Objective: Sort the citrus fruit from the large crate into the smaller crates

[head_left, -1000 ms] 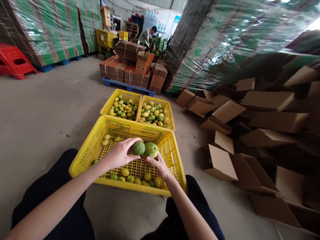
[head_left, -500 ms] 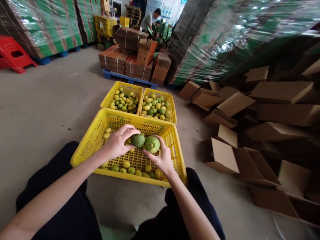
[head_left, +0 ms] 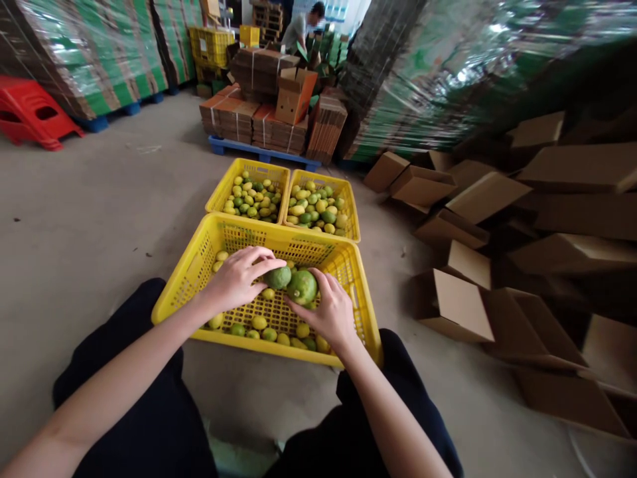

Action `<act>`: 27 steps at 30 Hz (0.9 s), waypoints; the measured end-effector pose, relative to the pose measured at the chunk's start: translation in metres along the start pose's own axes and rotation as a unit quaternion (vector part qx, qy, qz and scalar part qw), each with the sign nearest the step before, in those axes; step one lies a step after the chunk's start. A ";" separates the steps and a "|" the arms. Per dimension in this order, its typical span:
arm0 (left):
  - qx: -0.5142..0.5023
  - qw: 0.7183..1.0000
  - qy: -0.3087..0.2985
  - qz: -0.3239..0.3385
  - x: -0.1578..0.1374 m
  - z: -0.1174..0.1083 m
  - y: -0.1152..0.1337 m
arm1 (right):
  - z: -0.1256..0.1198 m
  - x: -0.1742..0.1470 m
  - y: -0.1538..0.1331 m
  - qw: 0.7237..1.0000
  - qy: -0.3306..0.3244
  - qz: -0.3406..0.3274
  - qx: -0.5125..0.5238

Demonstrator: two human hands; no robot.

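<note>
My left hand point(head_left: 243, 275) is closed on a dark green lemon point(head_left: 279, 277), gripped between thumb and fingers. A larger, lighter green lemon point(head_left: 301, 287) is in my right hand point(head_left: 329, 307), its rounded end turned towards me. The two fruits are side by side above a large yellow crate point(head_left: 174, 292) with slotted walls. Inside that crate, several yellow and green lemons point(head_left: 259, 322) lie mostly along its near side, with a few more at the left. My hands hide part of the crate's floor.
Two smaller yellow crates, a left one point(head_left: 212, 199) and a right one point(head_left: 354, 216), hold many lemons behind the large crate. Open cardboard boxes point(head_left: 462, 305) are heaped at right. Flattened cartons point(head_left: 279, 129) lie on a blue pallet point(head_left: 239, 147). A red stool point(head_left: 37, 109) stands left; a person point(head_left: 298, 30) bends behind.
The view has shifted slightly, so the crates appear a little further right. My right hand has turned its lemon a little. Both hands still hold the same fruits.
</note>
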State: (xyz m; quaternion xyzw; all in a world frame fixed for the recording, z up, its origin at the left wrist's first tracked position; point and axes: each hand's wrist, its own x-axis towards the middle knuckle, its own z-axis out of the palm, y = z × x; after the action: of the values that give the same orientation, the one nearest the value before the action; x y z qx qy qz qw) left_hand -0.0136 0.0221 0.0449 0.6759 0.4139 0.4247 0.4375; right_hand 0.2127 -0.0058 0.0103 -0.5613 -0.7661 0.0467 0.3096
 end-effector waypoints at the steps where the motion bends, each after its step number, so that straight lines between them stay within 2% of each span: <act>1: 0.028 0.999 -0.004 0.017 0.000 0.000 0.000 | 0.001 0.000 0.000 1.000 0.004 -0.008 -0.023; 6: 0.155 0.981 -0.013 0.120 0.002 -0.001 -0.008 | 0.004 0.000 0.002 0.996 0.031 -0.043 -0.078; 10: 0.314 0.916 -0.021 0.247 0.003 -0.001 -0.019 | 0.005 0.000 0.003 0.992 0.048 -0.065 -0.092; 13: 0.360 0.889 -0.017 0.283 0.002 -0.001 -0.023 | 0.005 0.000 0.003 0.992 0.053 -0.071 -0.092; 21: 0.371 0.880 0.001 0.297 0.001 0.001 -0.024 | 0.009 -0.002 0.006 0.989 0.084 -0.090 -0.081; 25: 0.340 0.894 -0.027 0.291 0.000 0.000 -0.024 | 0.011 -0.004 0.010 0.986 0.086 -0.123 -0.068; 27: 0.324 0.900 -0.032 0.289 0.001 0.000 -0.022 | 0.011 -0.004 0.009 0.989 0.079 -0.117 -0.043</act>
State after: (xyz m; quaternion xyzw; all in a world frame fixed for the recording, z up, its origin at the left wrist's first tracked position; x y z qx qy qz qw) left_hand -0.0176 0.0287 0.0242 0.8834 0.3012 0.3529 0.0655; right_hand 0.2153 -0.0031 -0.0039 -0.4824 -0.8008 -0.0675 0.3484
